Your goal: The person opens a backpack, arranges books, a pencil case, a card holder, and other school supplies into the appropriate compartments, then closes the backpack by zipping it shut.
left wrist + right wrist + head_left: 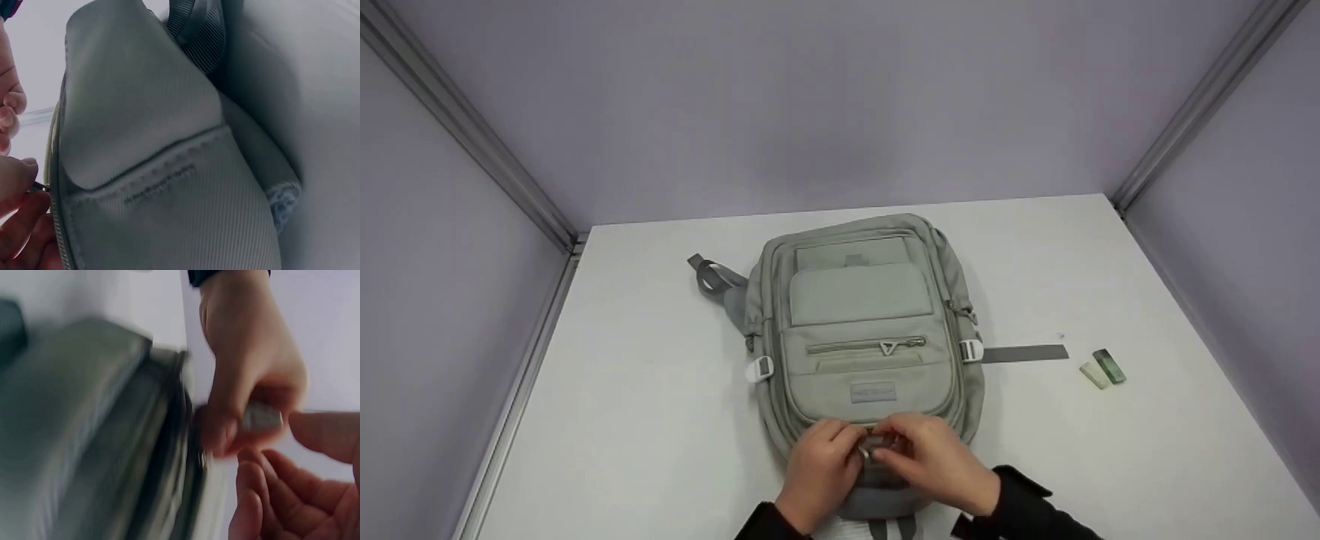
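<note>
A sage-green backpack (859,296) lies on the white table with its front pocket side up. At its near end my left hand (819,465) pinches a small dark zipper pull (38,186) between thumb and finger, right by the zipper teeth (61,239). A pale grey tab (262,417) shows within the curl of that hand's fingers in the right wrist view. Close beside it is my right hand (934,454); its thumb (323,436) stands apart from its bent fingers, the thumb tip near the tab.
A dark grey strap (1026,353) reaches right from the backpack, and another strap (716,277) lies at upper left. Two small green pieces, one dark (1108,366) and one pale (1093,375), lie to the right. Pale walls (840,105) enclose the table on three sides.
</note>
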The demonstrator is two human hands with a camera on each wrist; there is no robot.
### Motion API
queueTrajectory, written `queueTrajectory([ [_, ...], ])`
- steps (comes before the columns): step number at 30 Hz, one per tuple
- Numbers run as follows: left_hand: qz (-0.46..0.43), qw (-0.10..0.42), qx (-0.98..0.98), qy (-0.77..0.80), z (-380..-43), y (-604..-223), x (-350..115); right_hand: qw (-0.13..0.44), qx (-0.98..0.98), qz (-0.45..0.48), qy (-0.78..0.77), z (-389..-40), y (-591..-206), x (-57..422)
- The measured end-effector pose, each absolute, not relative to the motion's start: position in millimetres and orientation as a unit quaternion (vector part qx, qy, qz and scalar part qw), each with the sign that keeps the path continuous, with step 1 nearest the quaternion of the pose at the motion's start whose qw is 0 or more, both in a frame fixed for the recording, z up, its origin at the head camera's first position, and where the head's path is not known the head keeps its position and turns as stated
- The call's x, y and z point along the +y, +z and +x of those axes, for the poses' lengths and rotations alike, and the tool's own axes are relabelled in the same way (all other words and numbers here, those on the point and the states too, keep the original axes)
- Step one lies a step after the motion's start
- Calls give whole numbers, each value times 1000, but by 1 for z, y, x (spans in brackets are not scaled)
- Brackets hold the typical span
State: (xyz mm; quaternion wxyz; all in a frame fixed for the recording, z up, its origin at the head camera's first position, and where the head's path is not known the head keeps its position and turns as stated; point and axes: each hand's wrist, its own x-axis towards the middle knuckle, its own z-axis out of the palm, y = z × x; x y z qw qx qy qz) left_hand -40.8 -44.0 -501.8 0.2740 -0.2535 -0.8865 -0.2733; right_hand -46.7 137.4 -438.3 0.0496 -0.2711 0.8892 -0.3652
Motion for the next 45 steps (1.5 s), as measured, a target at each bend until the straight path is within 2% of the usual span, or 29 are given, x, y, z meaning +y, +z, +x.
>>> queueTrajectory([
  [4,-257,255,-883,-299,-39,-499,-47,-53,915,-338,-213,-63,-432,165],
  [7,-256,244,-879,-319,-36,-497,-51,-90,915,-377,-114,-77,-431,182],
  [15,-239,222,-876,-356,-29,-495,-50,-113,897,-427,-19,-93,-441,185],
  [28,-239,236,-862,-378,-32,-499,-52,-202,864,-460,-31,-97,-453,173],
  [45,-165,240,-882,-369,-33,-506,-110,-203,867,-452,-48,-95,-454,176],
])
